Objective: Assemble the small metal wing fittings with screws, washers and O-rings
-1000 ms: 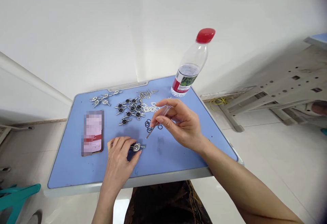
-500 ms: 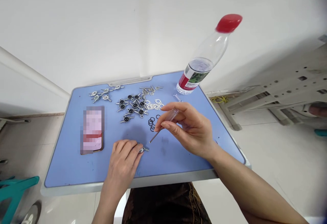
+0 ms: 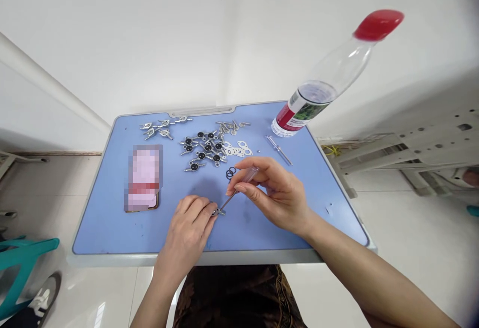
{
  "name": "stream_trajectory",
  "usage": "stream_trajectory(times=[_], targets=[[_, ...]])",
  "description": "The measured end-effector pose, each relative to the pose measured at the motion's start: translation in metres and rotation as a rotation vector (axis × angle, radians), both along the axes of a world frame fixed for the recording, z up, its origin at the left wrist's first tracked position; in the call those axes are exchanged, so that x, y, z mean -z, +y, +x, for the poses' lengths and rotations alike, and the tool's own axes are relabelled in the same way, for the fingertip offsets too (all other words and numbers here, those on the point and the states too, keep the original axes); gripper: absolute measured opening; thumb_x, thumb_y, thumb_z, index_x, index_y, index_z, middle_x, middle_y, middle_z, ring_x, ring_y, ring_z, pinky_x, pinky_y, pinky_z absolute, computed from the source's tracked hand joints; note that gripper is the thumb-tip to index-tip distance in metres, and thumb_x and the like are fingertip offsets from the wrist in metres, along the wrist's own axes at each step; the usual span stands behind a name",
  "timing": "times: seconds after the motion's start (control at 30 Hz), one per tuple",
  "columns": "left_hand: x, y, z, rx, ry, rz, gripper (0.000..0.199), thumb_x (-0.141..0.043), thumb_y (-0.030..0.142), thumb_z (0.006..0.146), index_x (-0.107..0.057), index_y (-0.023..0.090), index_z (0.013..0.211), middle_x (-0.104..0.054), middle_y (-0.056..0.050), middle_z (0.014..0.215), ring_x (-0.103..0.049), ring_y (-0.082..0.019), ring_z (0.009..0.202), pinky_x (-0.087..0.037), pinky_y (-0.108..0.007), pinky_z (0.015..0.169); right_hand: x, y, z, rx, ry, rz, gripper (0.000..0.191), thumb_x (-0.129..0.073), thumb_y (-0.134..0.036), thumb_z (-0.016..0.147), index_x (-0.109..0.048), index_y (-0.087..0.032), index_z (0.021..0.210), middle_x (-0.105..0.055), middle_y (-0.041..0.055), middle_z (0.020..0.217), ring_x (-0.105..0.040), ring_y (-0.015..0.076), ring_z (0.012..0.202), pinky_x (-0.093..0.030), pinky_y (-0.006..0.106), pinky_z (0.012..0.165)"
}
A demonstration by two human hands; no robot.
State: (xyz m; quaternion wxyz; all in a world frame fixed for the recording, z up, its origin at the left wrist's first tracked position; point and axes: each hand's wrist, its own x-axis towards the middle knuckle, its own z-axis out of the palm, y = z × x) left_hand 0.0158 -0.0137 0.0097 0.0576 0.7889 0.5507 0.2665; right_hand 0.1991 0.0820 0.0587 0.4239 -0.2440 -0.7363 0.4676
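My left hand (image 3: 192, 223) is closed around a small metal fitting (image 3: 220, 212) and presses it to the blue tabletop. Most of that part is hidden under the fingers. Between thumb and fingers, my right hand (image 3: 271, 193) grips a screwdriver (image 3: 250, 174) with a clear handle. Its thin shaft slants down to the left, and the tip is at the fitting; whether it sits in a screw I cannot tell. Black rubber rings (image 3: 231, 172) lie just behind the right hand, partly covered by it. Beyond them are white flat gaskets (image 3: 238, 149).
Several metal fittings with black round faces (image 3: 208, 147) lie mid-table, with other metal fittings (image 3: 163, 132) behind left. Small metal pieces (image 3: 229, 127) lie at the back. A second screwdriver (image 3: 279, 149) rests near a red-capped bottle (image 3: 305, 106). A phone (image 3: 145, 178) lies left.
The screwdriver tip has come down to the fitting in my left hand; before, it hovered just right of it. The camera view has shifted slightly, and the second screwdriver shows more fully.
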Motion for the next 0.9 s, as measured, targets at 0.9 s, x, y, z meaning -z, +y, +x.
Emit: stream_trajectory(times=[0.9], targets=[[0.0007, 0.0026, 0.0007, -0.008, -0.072, -0.029, 0.016, -0.054, 0.016, 0.091, -0.061, 0.017, 0.106, -0.062, -0.006, 0.097, -0.054, -0.019, 0.092, -0.049, -0.035, 0.081, 0.0086, 0.0036, -0.0061, -0.016, -0.036, 0.070, 0.024, -0.053, -0.014, 0.093, -0.047, -0.019, 0.116, -0.066, -0.0004, 0.079, -0.069, 0.0109, 0.074, -0.057, 0.024, 0.068]])
